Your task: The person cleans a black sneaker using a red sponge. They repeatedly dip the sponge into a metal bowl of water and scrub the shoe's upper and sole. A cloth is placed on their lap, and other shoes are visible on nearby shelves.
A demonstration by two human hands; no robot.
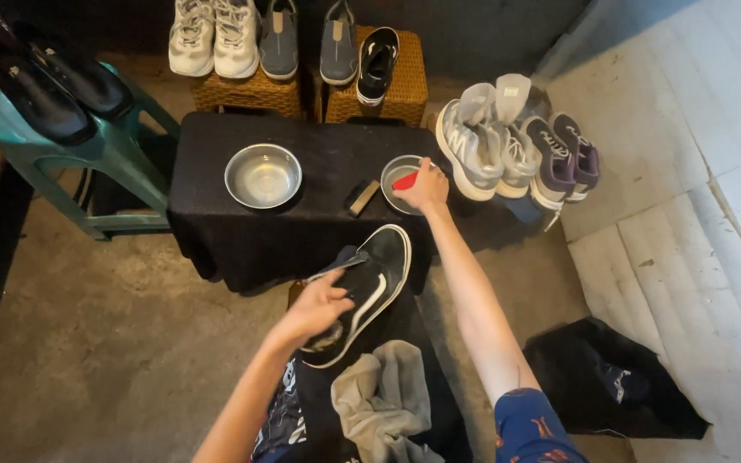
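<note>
a black sneaker is gripped over the lap by the left hand; a red brush is clasped by the right hand over the small bowl — apparently being wetted; scrubbing the shoe seems due next.

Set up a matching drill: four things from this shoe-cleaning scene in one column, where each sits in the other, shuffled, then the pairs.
1. black low-top sneaker with white stripe
2. pair of black shoes
3. empty round steel bowl
4. white lace-up sneakers

A. on the teal plastic stool
B. on the black cloth-covered table
C. on the woven wicker stool
D. under the left hand

Pairs: 1-D, 2-A, 3-B, 4-C
</note>
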